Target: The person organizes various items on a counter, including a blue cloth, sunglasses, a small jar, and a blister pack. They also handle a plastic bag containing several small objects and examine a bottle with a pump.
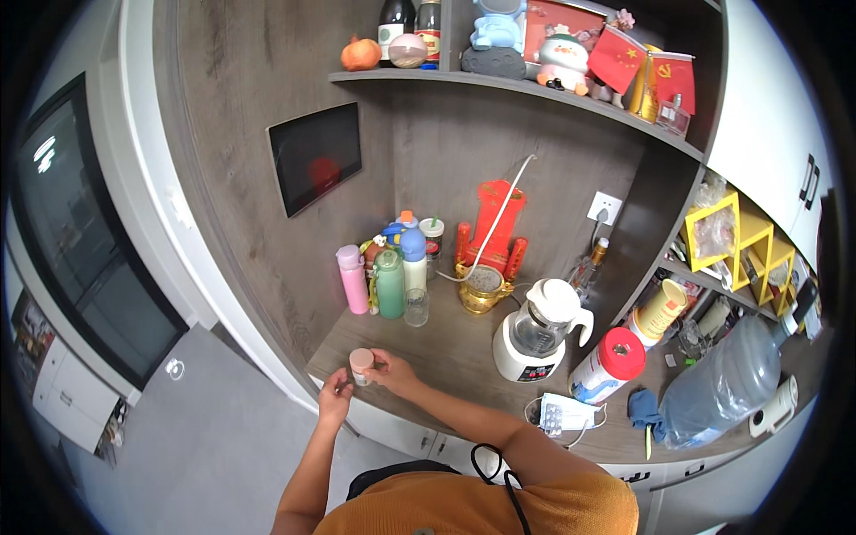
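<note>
A small clear jar with a pink lid (361, 359) stands near the front left edge of the wooden counter. My right hand (390, 372) grips it from the right side, thumb and fingers closed about it. Just left of the jar, past the counter's edge, is my left hand (335, 395). Its fingers are bent together in a pinch; whatever lies between them, if anything, is too small to make out. Behind the jar are a pink bottle (351, 281), a green bottle (389, 285) and an upside-down-looking clear glass (416, 308).
To the right stand a white glass kettle (539, 330), a red-lidded canister (608, 366) and a large water jug (727, 383). Face masks (567, 415) lie at the front edge. A golden pot (484, 290) sits at the back, below a shelf (517, 86) of ornaments.
</note>
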Demonstrator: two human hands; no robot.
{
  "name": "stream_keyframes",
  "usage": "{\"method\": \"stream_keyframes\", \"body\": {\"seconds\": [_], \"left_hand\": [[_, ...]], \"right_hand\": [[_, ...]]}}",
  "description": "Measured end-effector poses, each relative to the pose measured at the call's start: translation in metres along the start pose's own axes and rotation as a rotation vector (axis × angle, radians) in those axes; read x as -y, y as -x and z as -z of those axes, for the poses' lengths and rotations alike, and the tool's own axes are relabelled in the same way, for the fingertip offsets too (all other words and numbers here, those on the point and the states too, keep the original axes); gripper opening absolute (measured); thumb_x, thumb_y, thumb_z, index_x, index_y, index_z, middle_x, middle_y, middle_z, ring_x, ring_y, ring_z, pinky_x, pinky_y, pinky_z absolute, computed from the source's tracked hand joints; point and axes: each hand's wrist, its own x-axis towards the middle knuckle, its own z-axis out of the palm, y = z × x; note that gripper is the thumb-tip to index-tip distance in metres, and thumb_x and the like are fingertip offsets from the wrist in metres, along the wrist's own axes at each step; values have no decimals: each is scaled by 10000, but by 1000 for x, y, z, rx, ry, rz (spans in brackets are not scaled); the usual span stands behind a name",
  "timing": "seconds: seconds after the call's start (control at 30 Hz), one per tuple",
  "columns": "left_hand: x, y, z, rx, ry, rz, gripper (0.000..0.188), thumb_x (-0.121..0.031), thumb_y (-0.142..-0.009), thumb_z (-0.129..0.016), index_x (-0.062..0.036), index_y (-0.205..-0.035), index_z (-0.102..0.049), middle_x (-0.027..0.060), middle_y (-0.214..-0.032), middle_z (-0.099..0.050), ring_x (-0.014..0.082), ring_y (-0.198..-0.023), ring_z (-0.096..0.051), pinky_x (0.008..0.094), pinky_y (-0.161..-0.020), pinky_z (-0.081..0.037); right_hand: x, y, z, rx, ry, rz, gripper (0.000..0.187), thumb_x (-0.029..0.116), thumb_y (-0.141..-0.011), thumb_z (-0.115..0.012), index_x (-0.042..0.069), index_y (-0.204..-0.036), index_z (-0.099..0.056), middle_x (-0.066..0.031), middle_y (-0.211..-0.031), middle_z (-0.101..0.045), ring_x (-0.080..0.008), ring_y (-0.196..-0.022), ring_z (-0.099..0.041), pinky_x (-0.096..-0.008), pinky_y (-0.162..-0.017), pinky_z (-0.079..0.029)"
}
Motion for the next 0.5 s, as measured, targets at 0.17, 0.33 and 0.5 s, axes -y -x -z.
{"method": "stream_keyframes", "body": {"seconds": [0.17,0.33,0.5], "left_hand": [[-1,-14,2,29,-11,8,391,27,-812,-576,10,-1199,-532,132,-1162,-587,193,-1022,-582,282,-846,-472],[-46,-23,-30,158,39,-171,351,65,-813,-520,-3,-1155,-564,112,-1112,-592,195,-1017,-589,289,-842,-470],[-125,-20,-73,278,224,-257,369,59,-835,-542,-9,-1197,-528,103,-1095,-581,169,-1006,-576,261,-828,-469]], "right_hand": [[-29,-11,-1,-123,35,147,565,229,-802,-698,29,-1272,-457,-86,-1153,-580,-105,-889,-580,-266,-732,-502],[22,14,40,-172,-94,24,489,198,-851,-649,36,-1272,-459,-45,-1066,-592,-63,-800,-566,-221,-666,-497],[76,37,98,-292,40,66,476,174,-862,-633,28,-1281,-458,-51,-1046,-613,-38,-698,-537,-204,-618,-481]]}}
